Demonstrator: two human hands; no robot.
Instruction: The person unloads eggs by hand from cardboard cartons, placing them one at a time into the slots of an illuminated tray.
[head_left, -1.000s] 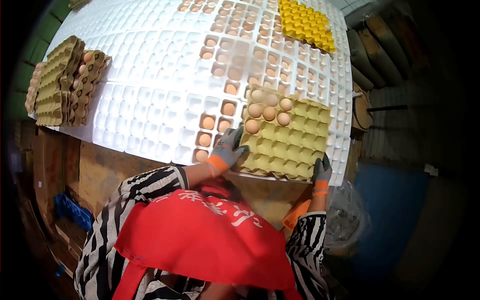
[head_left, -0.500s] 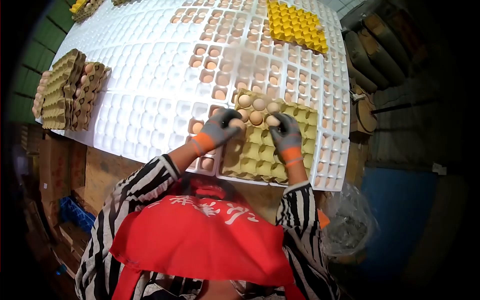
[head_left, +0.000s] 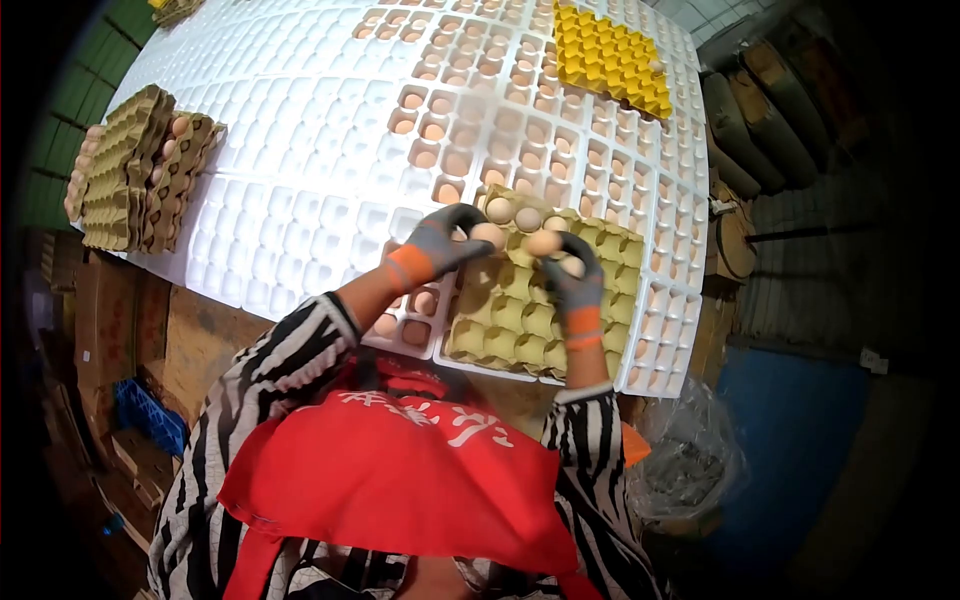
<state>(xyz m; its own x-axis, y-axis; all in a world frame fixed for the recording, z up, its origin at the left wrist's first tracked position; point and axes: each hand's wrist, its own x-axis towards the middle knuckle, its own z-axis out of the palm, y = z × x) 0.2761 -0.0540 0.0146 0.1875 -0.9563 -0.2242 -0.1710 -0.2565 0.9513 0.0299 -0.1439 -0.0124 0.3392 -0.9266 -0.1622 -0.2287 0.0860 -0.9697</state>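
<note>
In the head view, our grey-gloved left hand (head_left: 438, 243) gripped a round tan egg (head_left: 488, 236); our grey-gloved right hand (head_left: 578, 288) closed around two pale brown eggs (head_left: 543, 243), above the square yellow-green pulp tray (head_left: 530, 318), near the front edge. White moulded trays (head_left: 290, 235) stretched leftward to a brown pulp-tray stack (head_left: 125, 180); a bright yellow tray (head_left: 612, 60) lay beyond.

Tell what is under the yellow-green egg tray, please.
Under the yellow-green egg tray, a white tray's rim shows at the left; the rest underneath is covered, so unseen.
</note>
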